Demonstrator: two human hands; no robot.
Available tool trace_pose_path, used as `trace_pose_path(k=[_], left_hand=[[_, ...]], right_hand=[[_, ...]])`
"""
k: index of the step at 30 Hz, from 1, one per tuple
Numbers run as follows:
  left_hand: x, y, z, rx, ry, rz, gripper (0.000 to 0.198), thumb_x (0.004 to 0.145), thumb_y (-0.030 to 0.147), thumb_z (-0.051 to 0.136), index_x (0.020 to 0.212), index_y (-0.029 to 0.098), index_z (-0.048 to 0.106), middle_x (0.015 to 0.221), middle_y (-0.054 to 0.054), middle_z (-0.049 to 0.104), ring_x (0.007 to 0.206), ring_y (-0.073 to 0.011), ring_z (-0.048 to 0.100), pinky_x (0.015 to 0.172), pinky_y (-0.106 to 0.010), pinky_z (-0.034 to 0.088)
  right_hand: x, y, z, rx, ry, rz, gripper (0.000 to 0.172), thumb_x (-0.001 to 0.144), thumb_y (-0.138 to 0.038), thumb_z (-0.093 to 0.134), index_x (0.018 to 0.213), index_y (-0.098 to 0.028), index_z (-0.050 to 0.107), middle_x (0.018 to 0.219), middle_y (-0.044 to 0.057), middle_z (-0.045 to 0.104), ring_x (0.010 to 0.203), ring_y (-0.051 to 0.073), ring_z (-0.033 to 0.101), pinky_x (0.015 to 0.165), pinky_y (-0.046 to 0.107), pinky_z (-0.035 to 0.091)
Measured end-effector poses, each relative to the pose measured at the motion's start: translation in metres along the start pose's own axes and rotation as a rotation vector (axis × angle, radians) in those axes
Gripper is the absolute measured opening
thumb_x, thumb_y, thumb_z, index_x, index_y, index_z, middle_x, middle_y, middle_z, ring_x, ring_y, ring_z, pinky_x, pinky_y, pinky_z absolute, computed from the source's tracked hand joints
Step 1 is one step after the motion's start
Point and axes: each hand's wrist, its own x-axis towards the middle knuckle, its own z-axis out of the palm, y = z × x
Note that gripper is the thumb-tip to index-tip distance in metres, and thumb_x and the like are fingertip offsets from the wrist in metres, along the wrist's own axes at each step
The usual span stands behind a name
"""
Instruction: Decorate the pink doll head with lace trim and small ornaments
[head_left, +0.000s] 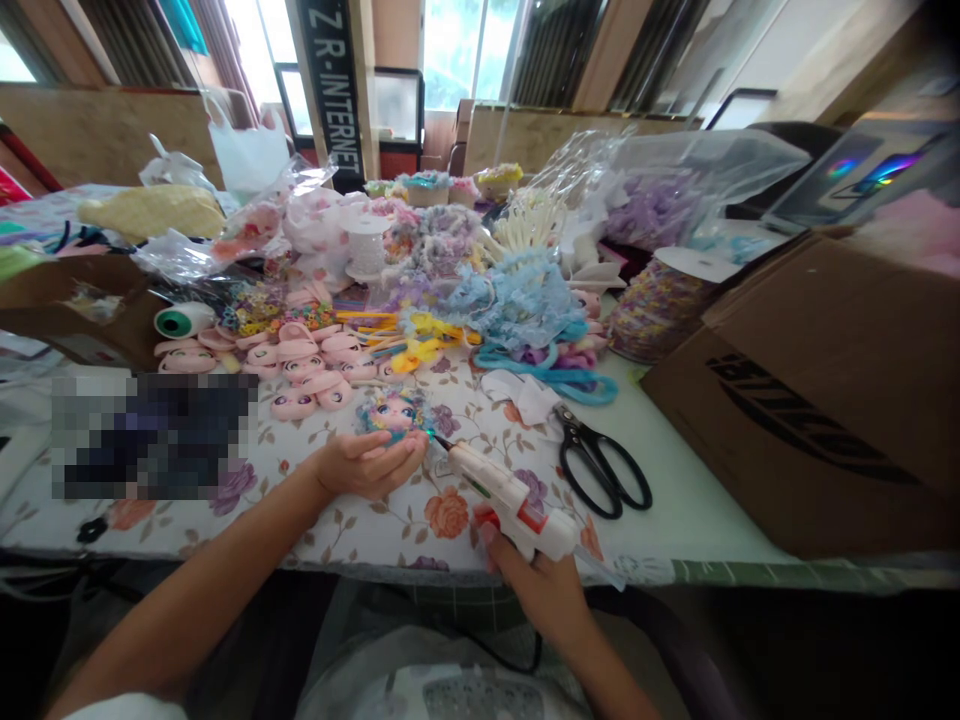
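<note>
My left hand [371, 466] is curled around a small doll head [395, 412] with painted eyes and fluffy blue, pink and yellow trim for hair. In my right hand [536, 575] is a white hot glue gun [495, 485] with a red trigger, its clear glue stick poking out at the back. The gun's dark nozzle points left and meets, or nearly meets, the lower right edge of the doll head. Just beyond my left hand lies a pile of pink doll faces [304, 365]. Black-handled scissors [600, 460] rest to the right of the gun.
A large cardboard box [810, 400] stands at the right, with a spool of multicoloured trim [660, 310] beside it. Blue fluffy yarn [521, 300] and bagged materials crowd the back. Another open box [82, 300] sits left. A flowered cloth [446, 512] covers the table.
</note>
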Motion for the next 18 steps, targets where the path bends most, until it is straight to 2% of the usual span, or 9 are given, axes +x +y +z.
trace_pose_path(k=[3,7,10,12,16,18], left_hand=[[-0.007,0.001,0.004,0.127,0.015,0.059,0.051,0.077,0.000,0.061,0.113,0.035,0.065,0.090,0.007,0.076,0.069,-0.0050,0.069,0.075,-0.011,0.048],[-0.014,0.001,0.011,0.280,0.104,0.143,0.049,0.075,0.004,0.064,0.114,0.033,0.065,0.093,0.008,0.076,0.080,-0.0049,0.068,0.089,-0.010,0.042],[-0.017,0.000,0.013,0.305,0.138,0.169,0.047,0.074,0.004,0.065,0.113,0.032,0.065,0.093,0.007,0.076,0.085,-0.0052,0.067,0.095,-0.011,0.038],[-0.018,-0.001,0.014,0.228,0.089,0.125,0.049,0.075,0.004,0.064,0.115,0.033,0.064,0.092,0.006,0.076,0.083,-0.0064,0.068,0.091,-0.012,0.041],[-0.015,-0.005,0.012,-0.008,-0.152,-0.028,0.051,0.078,0.005,0.058,0.116,0.039,0.063,0.091,0.005,0.076,0.074,-0.0083,0.068,0.079,-0.015,0.049],[-0.012,-0.006,0.010,-0.082,-0.216,-0.115,0.050,0.079,0.006,0.058,0.113,0.041,0.065,0.091,0.005,0.076,0.071,-0.0089,0.069,0.077,-0.017,0.050]], right_hand=[[0.000,0.001,0.000,-0.002,-0.004,0.008,0.033,0.081,-0.047,0.056,0.083,-0.016,0.068,0.051,-0.001,0.055,0.047,0.013,0.047,0.046,0.024,0.040],[0.000,-0.001,-0.001,-0.006,-0.016,0.001,0.033,0.082,-0.047,0.055,0.082,-0.016,0.068,0.051,-0.001,0.055,0.047,0.013,0.047,0.046,0.024,0.040],[0.001,-0.003,-0.002,-0.010,-0.031,-0.001,0.034,0.082,-0.047,0.054,0.079,-0.016,0.068,0.051,-0.001,0.055,0.047,0.013,0.047,0.046,0.024,0.040],[0.002,-0.004,-0.002,-0.011,-0.045,-0.001,0.035,0.083,-0.047,0.053,0.081,-0.017,0.069,0.052,0.000,0.055,0.047,0.013,0.047,0.045,0.024,0.040],[0.002,-0.005,-0.003,-0.016,-0.052,0.009,0.034,0.082,-0.048,0.054,0.085,-0.018,0.070,0.052,-0.001,0.056,0.047,0.013,0.048,0.045,0.024,0.041],[0.001,-0.005,-0.002,0.001,-0.037,0.019,0.033,0.082,-0.048,0.055,0.083,-0.018,0.070,0.051,-0.001,0.055,0.046,0.013,0.047,0.045,0.025,0.041]])
